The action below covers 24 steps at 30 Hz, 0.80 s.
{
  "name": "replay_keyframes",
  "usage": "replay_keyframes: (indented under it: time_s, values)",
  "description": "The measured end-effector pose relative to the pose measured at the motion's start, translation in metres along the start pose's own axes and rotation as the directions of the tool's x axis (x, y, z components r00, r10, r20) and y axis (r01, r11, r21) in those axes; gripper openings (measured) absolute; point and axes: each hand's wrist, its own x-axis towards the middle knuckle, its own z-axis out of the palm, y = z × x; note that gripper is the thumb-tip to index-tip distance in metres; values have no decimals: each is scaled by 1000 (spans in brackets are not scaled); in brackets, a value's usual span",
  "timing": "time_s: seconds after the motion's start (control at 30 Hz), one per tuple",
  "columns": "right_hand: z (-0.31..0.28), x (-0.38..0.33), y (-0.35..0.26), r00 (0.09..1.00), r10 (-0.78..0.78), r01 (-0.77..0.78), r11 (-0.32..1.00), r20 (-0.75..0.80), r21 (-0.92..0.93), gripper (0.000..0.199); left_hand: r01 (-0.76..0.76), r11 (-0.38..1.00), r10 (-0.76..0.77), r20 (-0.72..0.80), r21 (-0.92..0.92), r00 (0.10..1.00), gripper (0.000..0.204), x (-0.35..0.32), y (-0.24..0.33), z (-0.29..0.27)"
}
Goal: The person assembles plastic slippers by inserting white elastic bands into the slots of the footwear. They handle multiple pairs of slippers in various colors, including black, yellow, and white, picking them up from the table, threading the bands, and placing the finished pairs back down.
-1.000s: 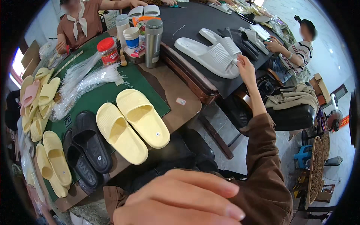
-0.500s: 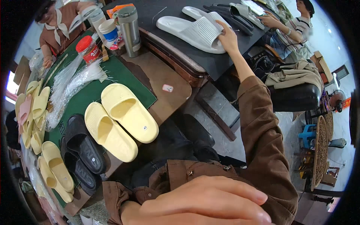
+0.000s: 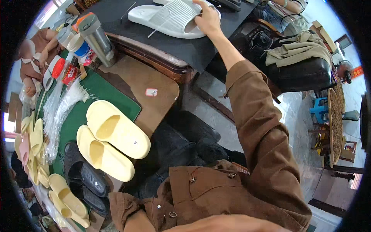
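My right hand [image 3: 209, 20] reaches to the black tabletop and grips the heel-end side of a white slide slipper [image 3: 170, 23] with a ribbed strap. Part of a second white slipper [image 3: 161, 1] shows behind it at the top edge. A thin strand [image 3: 158, 26] lies across the gripped slipper. My left hand [image 3: 228, 224] is close in at the lower edge; only its back shows, with the fingers out of sight. A pair of pale yellow slippers [image 3: 119, 133] rests on the nearer table at left, beside black slippers [image 3: 89, 176] and a darker yellow pair [image 3: 69, 195].
A bundle of clear plastic strands [image 3: 58, 116] lies on the green mat [image 3: 125, 106]. Behind it stand a red-lidded jar [image 3: 66, 71], a paper cup [image 3: 79, 46] and a steel tumbler [image 3: 97, 40]. A black chair [image 3: 301, 75] bears a beige cloth. Other people sit at far left and upper right.
The view has shifted, so the tables' contents sit differently in it. My left hand has dropped mostly below the lower edge. My right hand still grips the white slipper.
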Motion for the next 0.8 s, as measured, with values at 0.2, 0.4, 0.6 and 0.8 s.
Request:
replay_keyframes:
  time_s: [0.2,0.4,0.6,0.8]
  values:
    - [1,-6,3,996,44,-47,998,74,34,59,160,983,-156,-48,88,987,71,-7,14,4]
    - [-18,-11,-7,990,86,-106,977,112,186,57,48,999,-48,-24,12,999,64,-16,16,-3]
    - [-71,-28,-24,974,-26,-17,982,224,187,49,69,996,-66,-38,62,997,63,-23,34,6]
    - [-94,-43,-31,955,-97,2,947,281,320,56,99,991,-90,-102,93,991,65,-31,38,8]
